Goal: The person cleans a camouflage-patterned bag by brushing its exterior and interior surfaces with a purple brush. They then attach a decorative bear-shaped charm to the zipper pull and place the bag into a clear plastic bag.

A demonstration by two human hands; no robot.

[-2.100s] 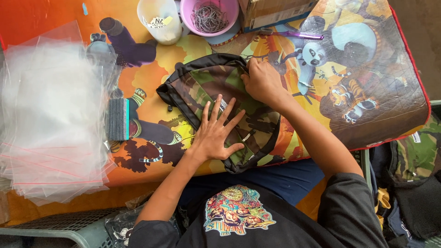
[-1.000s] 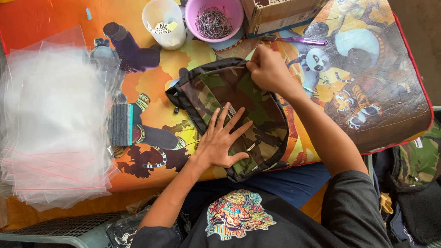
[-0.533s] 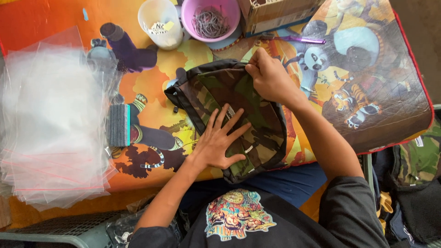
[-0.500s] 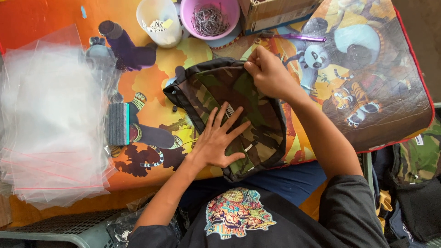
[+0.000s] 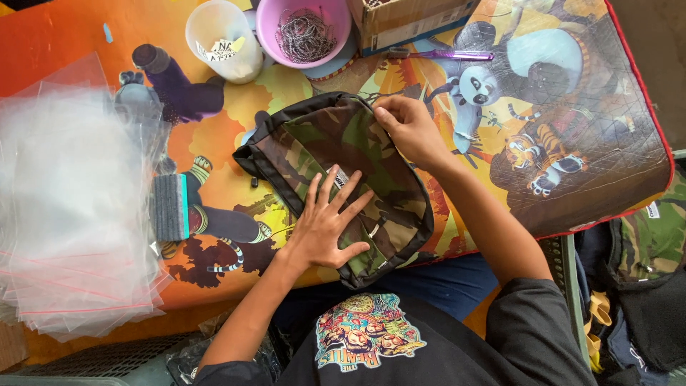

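Clear bags (image 5: 71, 214) lie stacked at the bench's (image 5: 57, 36) left. The left hand (image 5: 325, 232) presses flat, fingers spread, on the camouflage pouch (image 5: 336, 143) at bench centre. The right hand (image 5: 411, 129) pinches the pouch's top edge.

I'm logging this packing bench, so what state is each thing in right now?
Camouflage bag: lying flat on the table.
Left hand: spread flat on the bag.
Right hand: pinching the bag's top edge.
Pink bowl: upright, holding metal chains.
White cup: upright.
Clear plastic bags: stacked flat.
Cardboard box: open.
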